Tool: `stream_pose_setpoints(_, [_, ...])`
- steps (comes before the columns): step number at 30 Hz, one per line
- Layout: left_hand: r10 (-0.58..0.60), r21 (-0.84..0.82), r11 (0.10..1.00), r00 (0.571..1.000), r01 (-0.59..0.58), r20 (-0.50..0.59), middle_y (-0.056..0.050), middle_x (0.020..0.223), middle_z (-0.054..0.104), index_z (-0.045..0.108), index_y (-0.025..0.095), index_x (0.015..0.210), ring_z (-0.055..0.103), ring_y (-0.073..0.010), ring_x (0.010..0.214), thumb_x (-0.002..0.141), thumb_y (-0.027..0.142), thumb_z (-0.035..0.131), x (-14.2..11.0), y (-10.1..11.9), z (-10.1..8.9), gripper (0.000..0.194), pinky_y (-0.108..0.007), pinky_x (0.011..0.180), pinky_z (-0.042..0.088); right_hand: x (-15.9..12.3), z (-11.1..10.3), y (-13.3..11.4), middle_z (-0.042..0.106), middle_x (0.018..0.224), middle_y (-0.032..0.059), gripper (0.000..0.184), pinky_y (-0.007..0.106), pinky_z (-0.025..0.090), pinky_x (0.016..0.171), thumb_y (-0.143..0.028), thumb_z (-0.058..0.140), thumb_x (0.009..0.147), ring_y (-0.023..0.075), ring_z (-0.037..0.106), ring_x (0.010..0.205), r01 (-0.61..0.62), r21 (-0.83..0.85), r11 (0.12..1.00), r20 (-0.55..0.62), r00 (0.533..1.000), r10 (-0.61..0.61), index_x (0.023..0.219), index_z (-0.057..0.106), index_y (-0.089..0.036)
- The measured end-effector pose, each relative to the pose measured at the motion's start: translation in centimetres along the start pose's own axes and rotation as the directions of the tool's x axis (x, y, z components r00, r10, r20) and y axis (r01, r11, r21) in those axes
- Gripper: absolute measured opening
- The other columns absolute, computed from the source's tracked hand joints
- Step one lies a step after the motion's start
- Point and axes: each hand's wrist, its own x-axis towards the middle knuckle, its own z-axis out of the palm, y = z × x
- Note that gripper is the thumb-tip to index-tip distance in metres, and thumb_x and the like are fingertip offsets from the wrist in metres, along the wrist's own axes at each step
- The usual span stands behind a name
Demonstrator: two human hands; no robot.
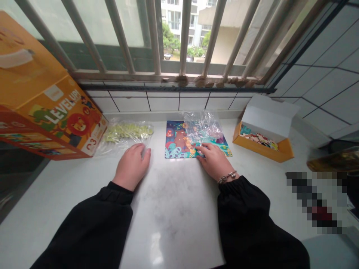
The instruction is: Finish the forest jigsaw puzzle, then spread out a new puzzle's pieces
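Observation:
My left hand (132,166) rests on the counter, thumb apart from the lightly bent fingers, holding nothing I can see. Its fingertips lie by the edge of a clear plastic bag (127,132) with yellow-green pieces inside. My right hand (214,160), with a bracelet at the wrist, has its fingertips on the lower middle of a colourful picture board (179,144) showing a bear and plants. Thumb and forefinger are apart there; whether a small piece lies under the fingertips I cannot tell. A crumpled clear plastic wrapper (202,125) covers the board's upper right part.
A large orange box (64,112) marked "LEVEL UP!" stands at the left. On the right sits a small open orange box (262,145) of cardboard puzzle pieces, white lid raised. Behind the counter (174,209) run a tiled ledge and window bars (183,45). A blurred-out item lies far right.

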Motion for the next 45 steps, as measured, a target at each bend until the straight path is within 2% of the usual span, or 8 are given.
stream_pose_setpoints(6, [0.002, -0.023, 1.0, 0.999, -0.003, -0.051, -0.008, 0.104, 0.083, 0.08, 0.022, 0.089, 0.078, -0.0299, 0.098, 0.114, 0.055, 0.042, -4.3, -0.7, -4.2, 0.056, -0.041, 0.082, 0.053, 0.0, -0.6, -2.2, 0.077, 0.133, 0.0168, 0.028, 0.053, 0.059, 0.112, -0.023, 0.068, 0.106, 0.0311, 0.07, 0.126, 0.211, 0.177, 0.961, -0.152, 0.971, -0.185, 0.133, 0.077, -0.018])
stream_pose_setpoints(13, [0.17, -0.382, 0.904, 0.982, -0.189, -0.083, 0.005, 0.084, 0.079, 0.077, 0.027, 0.075, 0.077, -0.0159, 0.082, 0.111, 0.044, 0.062, -5.8, -0.3, -7.7, 0.043, -0.029, 0.079, 0.053, -0.3, 1.1, -9.6, 0.082, 0.127, 0.0122, 0.026, 0.04, 0.067, 0.1, -0.016, 0.059, 0.111, 0.0224, 0.079, 0.113, 0.552, 0.34, 0.762, -0.256, 0.834, -0.49, 0.13, 0.077, -0.019])
stream_pose_setpoints(18, [-0.061, -0.181, 0.983, 0.967, 0.016, -0.249, -0.012, 0.12, 0.079, 0.079, 0.019, 0.111, 0.073, -0.0314, 0.12, 0.111, 0.046, 0.048, -4.5, -2.8, -7.6, 0.041, -0.042, 0.11, 0.054, 0.4, 3.5, -11.6, 0.077, 0.145, 0.0142, 0.048, 0.039, 0.064, 0.112, 0.001, 0.054, 0.104, 0.0208, 0.076, 0.13, 0.527, 0.281, 0.803, -0.235, 0.848, -0.475, 0.145, 0.072, -0.017])
stream_pose_setpoints(20, [-0.178, -0.079, 0.983, 0.971, 0.167, -0.158, -0.028, 0.142, 0.068, 0.069, 0.005, 0.136, 0.061, -0.0455, 0.142, 0.108, 0.051, 0.04, -3.6, -4.5, -6.9, 0.06, -0.058, 0.125, 0.043, 1.1, 4.2, -12.0, 0.075, 0.149, 0.0129, 0.052, 0.038, 0.063, 0.115, 0.004, 0.056, 0.102, 0.02, 0.075, 0.134, 0.507, 0.27, 0.819, -0.204, 0.861, -0.466, 0.145, 0.072, -0.018])
stream_pose_setpoints(23, [-0.355, -0.082, 0.931, 0.935, 0.355, 0.006, -0.034, 0.136, 0.069, 0.071, 0.005, 0.13, 0.062, -0.0511, 0.139, 0.106, 0.052, 0.036, -2.7, -6.8, -5.9, 0.063, -0.065, 0.122, 0.044, 2.7, 5.1, -13.2, 0.075, 0.148, 0.0158, 0.048, 0.037, 0.06, 0.119, 0.003, 0.056, 0.103, 0.0208, 0.074, 0.136, 0.472, 0.264, 0.841, -0.168, 0.881, -0.442, 0.144, 0.072, -0.015])
stream_pose_setpoints(32, [-0.448, -0.435, 0.794, 0.893, 0.424, 0.052, -0.015, 0.122, 0.08, 0.078, 0.02, 0.122, 0.073, -0.0373, 0.117, 0.095, 0.058, 0.06, -2.2, -8.2, -4.8, 0.049, -0.051, 0.111, 0.052, 5.7, 7.1, -16.4, 0.066, 0.158, 0.0206, 0.051, 0.044, 0.05, 0.13, -0.008, 0.06, 0.105, 0.0265, 0.061, 0.153, 0.335, 0.347, 0.876, -0.083, 0.941, -0.327, 0.156, 0.063, -0.014])
stream_pose_setpoints(40, [-0.365, -0.79, 0.505, 0.915, 0.348, 0.17, -0.009, 0.12, 0.078, 0.077, 0.02, 0.118, 0.07, -0.0256, 0.113, 0.085, 0.066, 0.082, -1.9, -6.8, -4.0, 0.057, -0.031, 0.098, 0.054, 5.0, 7.4, -15.6, 0.062, 0.161, 0.0259, 0.075, 0.05, 0.049, 0.13, -0.03, 0.069, 0.108, 0.032, 0.062, 0.151, 0.317, 0.461, 0.829, -0.048, 0.941, -0.334, 0.174, 0.04, -0.011])
stream_pose_setpoints(45, [-0.275, -0.862, 0.345, 0.918, 0.371, 0.285, -0.007, 0.103, 0.075, 0.076, 0.019, 0.109, 0.067, -0.0204, 0.09, 0.082, 0.065, 0.088, -2.2, -5.6, -4.4, 0.055, -0.027, 0.078, 0.052, 5.0, 7.5, -14.9, 0.06, 0.16, 0.0258, 0.075, 0.049, 0.047, 0.131, -0.03, 0.077, 0.103, 0.0323, 0.056, 0.154, 0.352, 0.522, 0.777, -0.127, 0.933, -0.337, 0.168, 0.047, -0.012])
